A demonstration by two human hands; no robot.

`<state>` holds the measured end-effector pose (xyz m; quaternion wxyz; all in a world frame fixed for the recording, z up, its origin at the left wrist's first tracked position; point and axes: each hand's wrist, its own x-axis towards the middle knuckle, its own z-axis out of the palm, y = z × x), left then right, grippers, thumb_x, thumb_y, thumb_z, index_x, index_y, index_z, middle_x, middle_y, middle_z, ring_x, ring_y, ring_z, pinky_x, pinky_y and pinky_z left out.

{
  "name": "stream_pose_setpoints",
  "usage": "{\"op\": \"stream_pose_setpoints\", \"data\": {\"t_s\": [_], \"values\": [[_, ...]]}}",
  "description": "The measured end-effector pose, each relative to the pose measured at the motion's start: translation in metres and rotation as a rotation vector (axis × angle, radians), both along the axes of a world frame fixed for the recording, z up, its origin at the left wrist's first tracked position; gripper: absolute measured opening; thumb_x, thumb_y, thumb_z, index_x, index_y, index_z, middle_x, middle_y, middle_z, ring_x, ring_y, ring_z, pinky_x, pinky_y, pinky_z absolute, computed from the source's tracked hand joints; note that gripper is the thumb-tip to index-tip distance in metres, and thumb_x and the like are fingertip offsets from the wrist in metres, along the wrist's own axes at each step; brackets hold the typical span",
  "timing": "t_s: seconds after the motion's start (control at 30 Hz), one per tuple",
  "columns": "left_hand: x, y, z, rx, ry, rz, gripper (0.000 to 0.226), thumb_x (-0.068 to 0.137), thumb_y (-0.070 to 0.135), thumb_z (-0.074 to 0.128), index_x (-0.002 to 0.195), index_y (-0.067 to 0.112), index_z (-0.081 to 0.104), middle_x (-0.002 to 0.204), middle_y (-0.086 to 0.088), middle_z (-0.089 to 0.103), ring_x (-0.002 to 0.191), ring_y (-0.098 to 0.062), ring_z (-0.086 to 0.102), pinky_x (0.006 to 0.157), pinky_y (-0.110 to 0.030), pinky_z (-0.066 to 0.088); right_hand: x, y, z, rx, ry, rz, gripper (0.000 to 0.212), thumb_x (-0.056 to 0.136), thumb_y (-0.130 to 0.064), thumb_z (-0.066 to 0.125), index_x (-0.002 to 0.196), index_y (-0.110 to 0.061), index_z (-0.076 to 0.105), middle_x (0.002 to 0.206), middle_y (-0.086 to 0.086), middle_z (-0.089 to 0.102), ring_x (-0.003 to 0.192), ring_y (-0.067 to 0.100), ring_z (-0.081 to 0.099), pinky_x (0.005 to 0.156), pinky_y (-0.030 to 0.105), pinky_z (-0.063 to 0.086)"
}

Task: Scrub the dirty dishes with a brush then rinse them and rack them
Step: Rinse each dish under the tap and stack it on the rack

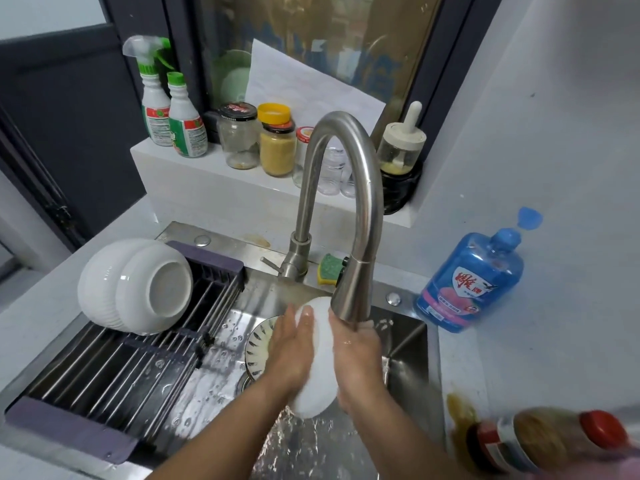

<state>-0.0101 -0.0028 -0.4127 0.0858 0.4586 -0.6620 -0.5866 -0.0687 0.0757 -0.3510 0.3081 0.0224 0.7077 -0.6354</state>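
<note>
I have both hands on a white bowl [320, 368], held on edge over the sink [408, 341] right under the faucet [349, 202] head. The left hand [291, 351] lies flat against the bowl's left side, fingers nearly straight and following its curve. The right hand [360, 362] cups the right side with its fingers curled round it; the faucet head hides the fingertips. I cannot see inside the bowl from here. Water is spread across the sink floor below it.

Behind the left hand a patterned plate [258, 344] sits in the sink, its contents hidden. On the rack [114, 368] across the sink's left half, two racked bowls [138, 285] lie on their sides, nested, showing nothing in them.

A sponge [329, 268] sits behind the faucet. On the counter to the right a blue detergent bottle [471, 278] stands with its cap flipped open, mostly full. On the ledge, one glass jar [239, 136] holds only residue at the bottom, the jar beside it [277, 147] is filled with yellow powder, and a dispenser [398, 147] has a little yellowish liquid. At lower right a blurred red-capped bottle [554, 441] holds something brown.
</note>
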Motion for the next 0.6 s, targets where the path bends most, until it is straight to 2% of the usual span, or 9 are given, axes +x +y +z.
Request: {"op": "stream_pose_setpoints", "data": {"t_s": [0.07,0.13,0.17,0.23,0.33,0.4,0.47,0.53,0.6], "values": [[-0.002,-0.004,0.001,0.063,-0.026,0.140,0.073,0.099,0.070,0.017,0.141,0.022,0.052,0.146,-0.011,0.055,0.131,-0.033,0.053,0.112,-0.049,0.041,0.004,0.002,-0.001,-0.019,-0.004,-0.022,0.015,0.089,-0.019,0.075,0.087,-0.008,0.066,0.068,0.007,0.068,0.057,0.015,0.063,0.045,0.018,0.045],[0.005,-0.006,-0.011,0.260,-0.012,0.318,0.073,0.097,0.073,0.025,0.116,0.015,0.065,0.113,-0.010,0.070,0.102,-0.033,0.066,0.094,-0.045,0.053,0.007,0.001,-0.008,-0.046,0.010,-0.055,0.014,0.090,-0.023,0.073,0.091,-0.009,0.070,0.081,0.017,0.072,0.066,0.020,0.066,0.052,0.022,0.047],[0.010,-0.008,-0.024,0.429,0.035,0.409,0.078,0.091,0.080,0.031,0.114,0.015,0.067,0.108,-0.011,0.073,0.097,-0.035,0.069,0.091,-0.050,0.057,0.008,0.001,-0.011,-0.061,0.016,-0.072,0.015,0.091,-0.025,0.072,0.090,-0.011,0.071,0.087,0.017,0.073,0.072,0.024,0.068,0.059,0.027,0.048],[0.020,-0.011,-0.051,0.742,0.169,0.533,0.077,0.083,0.083,0.045,0.119,0.019,0.069,0.110,-0.013,0.076,0.097,-0.041,0.073,0.085,-0.066,0.057,0.009,0.000,-0.016,-0.077,-0.004,-0.120,0.015,0.093,-0.027,0.070,0.088,-0.013,0.071,0.080,0.010,0.073,0.074,0.026,0.067,0.065,0.031,0.048],[0.024,-0.007,-0.066,0.974,0.210,0.596,0.057,0.082,0.063,0.066,0.124,0.024,0.069,0.119,-0.012,0.074,0.103,-0.051,0.070,0.089,-0.077,0.047,0.006,0.003,-0.019,-0.072,-0.065,-0.209,0.019,0.097,-0.026,0.065,0.086,-0.010,0.067,0.064,0.002,0.057,0.060,0.017,0.051,0.058,0.027,0.039],[0.026,-0.005,-0.064,1.030,0.205,0.643,0.053,0.082,0.060,0.066,0.122,0.025,0.070,0.119,-0.012,0.074,0.103,-0.053,0.069,0.090,-0.079,0.045,0.004,0.004,-0.023,-0.063,-0.092,-0.236,0.020,0.097,-0.026,0.064,0.086,-0.010,0.069,0.070,0.005,0.060,0.064,0.019,0.053,0.062,0.029,0.042],[0.022,-0.001,-0.047,0.999,0.262,0.702,0.051,0.085,0.058,0.066,0.122,0.022,0.069,0.117,-0.012,0.075,0.100,-0.052,0.070,0.084,-0.080,0.047,0.004,0.005,-0.025,-0.056,-0.115,-0.276,0.021,0.098,-0.029,0.063,0.089,-0.012,0.070,0.077,0.005,0.066,0.072,0.022,0.059,0.069,0.033,0.047],[0.015,0.006,-0.038,0.836,0.222,0.778,0.047,0.097,0.056,0.058,0.116,0.013,0.064,0.108,-0.015,0.073,0.093,-0.047,0.071,0.072,-0.076,0.053,0.005,0.004,-0.027,-0.040,-0.099,-0.317,0.025,0.098,-0.036,0.062,0.091,-0.014,0.071,0.080,0.004,0.069,0.075,0.022,0.062,0.072,0.036,0.050],[0.010,0.016,-0.027,0.691,0.183,0.782,0.057,0.098,0.063,0.050,0.115,0.010,0.060,0.106,-0.015,0.070,0.089,-0.042,0.071,0.065,-0.064,0.059,0.007,0.003,-0.028,-0.025,-0.062,-0.324,0.029,0.096,-0.040,0.064,0.085,-0.013,0.070,0.075,0.002,0.068,0.071,0.021,0.062,0.068,0.036,0.050]]}}
